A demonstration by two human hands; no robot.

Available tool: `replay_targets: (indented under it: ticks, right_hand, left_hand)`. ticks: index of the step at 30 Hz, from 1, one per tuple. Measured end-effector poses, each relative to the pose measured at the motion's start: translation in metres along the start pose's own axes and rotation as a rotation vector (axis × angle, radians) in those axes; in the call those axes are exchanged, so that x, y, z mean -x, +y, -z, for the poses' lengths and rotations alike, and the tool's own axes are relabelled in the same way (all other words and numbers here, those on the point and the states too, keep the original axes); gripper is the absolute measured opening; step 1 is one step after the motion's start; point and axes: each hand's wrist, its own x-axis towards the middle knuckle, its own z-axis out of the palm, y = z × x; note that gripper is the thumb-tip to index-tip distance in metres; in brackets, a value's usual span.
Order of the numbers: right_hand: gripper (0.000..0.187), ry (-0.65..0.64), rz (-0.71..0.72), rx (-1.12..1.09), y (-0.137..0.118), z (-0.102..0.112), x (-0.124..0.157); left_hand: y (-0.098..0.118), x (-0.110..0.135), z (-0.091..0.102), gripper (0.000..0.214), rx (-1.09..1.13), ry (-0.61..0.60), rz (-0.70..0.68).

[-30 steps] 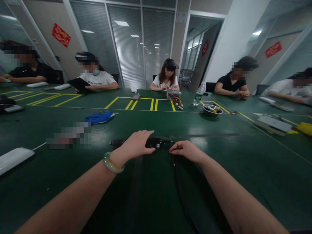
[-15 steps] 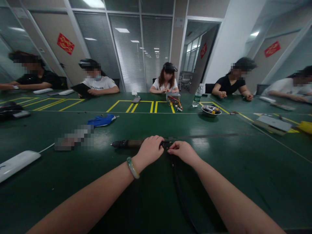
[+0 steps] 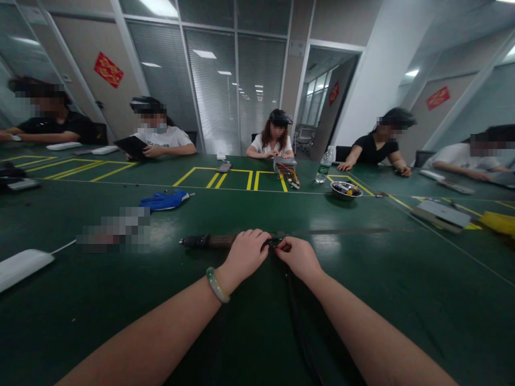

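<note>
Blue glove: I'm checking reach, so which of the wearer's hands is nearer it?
Left. The left hand holds the dark tool, right of the blue glove and closer to the wearer; the right hand is farther right.

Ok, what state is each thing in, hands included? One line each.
Tool: lying on the table, partly covered
Left hand: closed over the tool
Right hand: at the tool's back end, grip unclear
Cable: on the table, top end hidden
Bracelet: worn on left wrist
Glove: lying unworn
Bottle: upright
Bowl: upright, holding small items
Wires: loose, bunched
Door: open
</note>
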Motion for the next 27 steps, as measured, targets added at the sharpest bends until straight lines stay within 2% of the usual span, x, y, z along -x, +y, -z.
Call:
replay_targets:
  ticks: [6,10,14,18,23,27]
  right_hand:
    - [0.008,0.022,-0.012,0.03,0.0,-0.001,-0.001]
    - [0.012,0.002,-0.001,-0.097,0.003,-0.009,-0.002]
    - [0.018,-0.05,-0.037,-0.263,0.005,-0.013,-0.003]
    - [0.017,-0.147,-0.059,-0.314,0.001,-0.007,-0.002]
    - [0.01,-0.246,-0.066,-0.27,0.0,0.003,-0.001]
    - [0.008,-0.184,-0.051,-0.134,0.002,0.006,0.001]
  left_hand:
    - [-0.004,0.002,0.005,0.019,0.02,-0.017,-0.088]
    - [-0.008,0.001,0.006,0.019,0.033,-0.027,-0.107]
    - [-0.014,0.0,0.006,0.02,0.078,-0.025,-0.099]
    - [-0.017,0.0,0.005,0.019,0.1,-0.025,-0.098]
    - [-0.018,-0.001,0.005,0.02,0.105,-0.035,-0.103]
    - [-0.019,-0.001,0.004,0.023,0.085,-0.035,-0.112]
